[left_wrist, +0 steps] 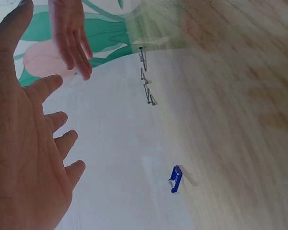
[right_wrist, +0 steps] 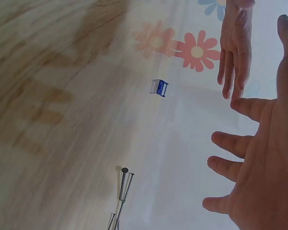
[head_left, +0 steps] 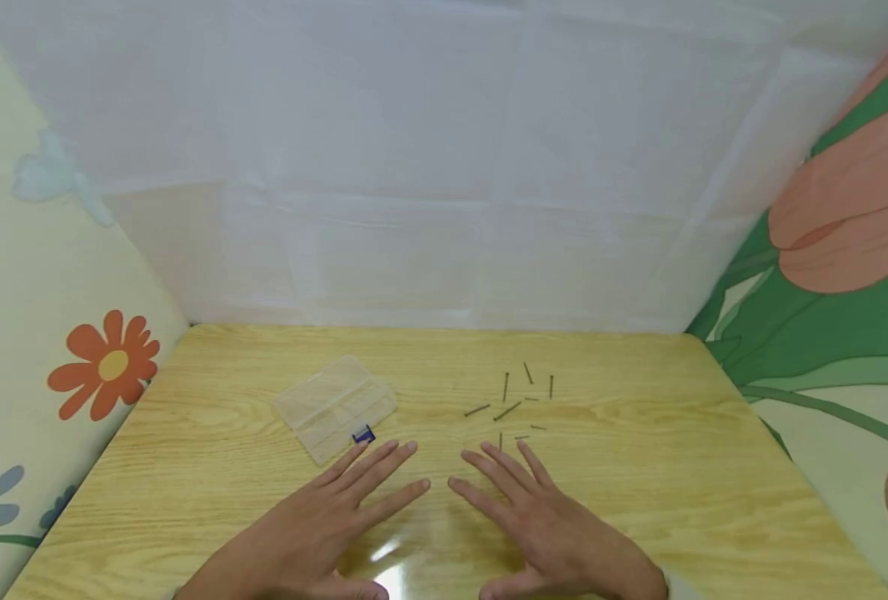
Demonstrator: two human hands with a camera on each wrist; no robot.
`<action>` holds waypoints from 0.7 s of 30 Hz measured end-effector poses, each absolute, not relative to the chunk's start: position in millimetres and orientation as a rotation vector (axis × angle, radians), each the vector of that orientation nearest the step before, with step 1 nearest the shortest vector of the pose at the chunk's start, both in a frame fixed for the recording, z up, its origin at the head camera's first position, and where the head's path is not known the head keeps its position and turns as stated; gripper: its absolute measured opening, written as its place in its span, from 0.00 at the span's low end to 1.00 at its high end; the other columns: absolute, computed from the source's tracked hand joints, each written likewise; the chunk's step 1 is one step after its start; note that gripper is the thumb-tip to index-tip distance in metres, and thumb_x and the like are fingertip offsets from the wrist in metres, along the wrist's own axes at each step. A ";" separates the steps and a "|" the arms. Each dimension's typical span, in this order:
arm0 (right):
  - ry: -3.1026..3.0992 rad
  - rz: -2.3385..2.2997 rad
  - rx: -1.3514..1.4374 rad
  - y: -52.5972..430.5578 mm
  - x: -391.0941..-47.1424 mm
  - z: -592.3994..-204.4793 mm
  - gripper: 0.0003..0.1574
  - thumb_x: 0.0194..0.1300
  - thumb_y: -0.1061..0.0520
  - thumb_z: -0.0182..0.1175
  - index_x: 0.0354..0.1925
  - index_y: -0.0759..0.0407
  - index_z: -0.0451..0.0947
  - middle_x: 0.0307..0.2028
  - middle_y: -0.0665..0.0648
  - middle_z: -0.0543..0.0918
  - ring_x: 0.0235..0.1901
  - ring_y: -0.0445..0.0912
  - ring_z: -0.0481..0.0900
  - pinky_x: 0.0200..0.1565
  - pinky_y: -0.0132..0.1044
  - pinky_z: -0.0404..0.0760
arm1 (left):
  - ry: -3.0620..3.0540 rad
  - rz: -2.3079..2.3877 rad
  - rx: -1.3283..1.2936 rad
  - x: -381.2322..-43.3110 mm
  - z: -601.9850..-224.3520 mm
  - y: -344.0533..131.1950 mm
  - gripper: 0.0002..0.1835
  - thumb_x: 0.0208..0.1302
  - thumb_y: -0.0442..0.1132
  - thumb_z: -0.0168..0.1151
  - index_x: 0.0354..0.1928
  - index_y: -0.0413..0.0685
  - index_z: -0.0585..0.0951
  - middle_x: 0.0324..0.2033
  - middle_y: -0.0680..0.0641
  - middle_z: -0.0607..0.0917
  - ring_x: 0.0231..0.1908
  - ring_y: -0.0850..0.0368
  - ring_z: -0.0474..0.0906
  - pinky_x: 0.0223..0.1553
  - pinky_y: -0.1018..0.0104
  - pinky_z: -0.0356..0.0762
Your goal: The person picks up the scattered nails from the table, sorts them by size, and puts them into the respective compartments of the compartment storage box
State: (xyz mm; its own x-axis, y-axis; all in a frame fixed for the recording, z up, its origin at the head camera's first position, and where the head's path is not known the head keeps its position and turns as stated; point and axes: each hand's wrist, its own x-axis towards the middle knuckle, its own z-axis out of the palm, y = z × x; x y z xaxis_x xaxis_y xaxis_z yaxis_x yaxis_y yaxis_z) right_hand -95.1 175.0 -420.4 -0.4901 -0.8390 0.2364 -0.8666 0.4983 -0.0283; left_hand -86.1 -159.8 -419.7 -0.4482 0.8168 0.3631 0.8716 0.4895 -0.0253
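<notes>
Both hands hover palm down over the near part of the table, fingers spread and holding nothing. Beyond the fingertips of the left hand [head_left: 320,525] lies a flat, clear plastic case [head_left: 324,400], barely standing out against the wood. A small blue clip [head_left: 364,434] sits at its near right side, close to those fingertips in the head view; both wrist views show the blue piece too. Several dark metal nails [head_left: 507,411] of differing lengths lie scattered beyond the right hand [head_left: 545,529]. In the right wrist view, some nails [right_wrist: 124,184] overlap in a narrow bunch.
The wood-grain table [head_left: 639,467] has a glossy top with bright reflections near the front. A white sheet [head_left: 414,167] hangs along its back edge. Flower-printed cloths stand on both sides, one with a red flower [head_left: 113,365] on the left.
</notes>
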 end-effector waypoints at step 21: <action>-2.579 0.334 1.264 190.7 -108.2 -423.8 0.57 0.64 0.36 0.70 0.80 0.51 0.56 0.73 0.57 0.65 0.71 0.54 0.62 0.66 0.60 0.63 | -2.512 -0.272 -1.277 -89.7 -420.0 -174.7 0.59 0.57 0.75 0.64 0.81 0.48 0.57 0.80 0.41 0.49 0.78 0.41 0.47 0.74 0.51 0.38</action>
State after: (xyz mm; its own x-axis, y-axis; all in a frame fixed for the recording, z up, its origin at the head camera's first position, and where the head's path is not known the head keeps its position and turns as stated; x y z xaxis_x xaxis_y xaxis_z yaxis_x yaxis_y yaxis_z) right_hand -108.2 190.7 -423.8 -0.5925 -0.7392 0.3201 -0.7964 0.5974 -0.0946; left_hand -89.7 -174.7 -420.0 -0.5552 0.7518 0.3556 0.8105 0.5851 0.0285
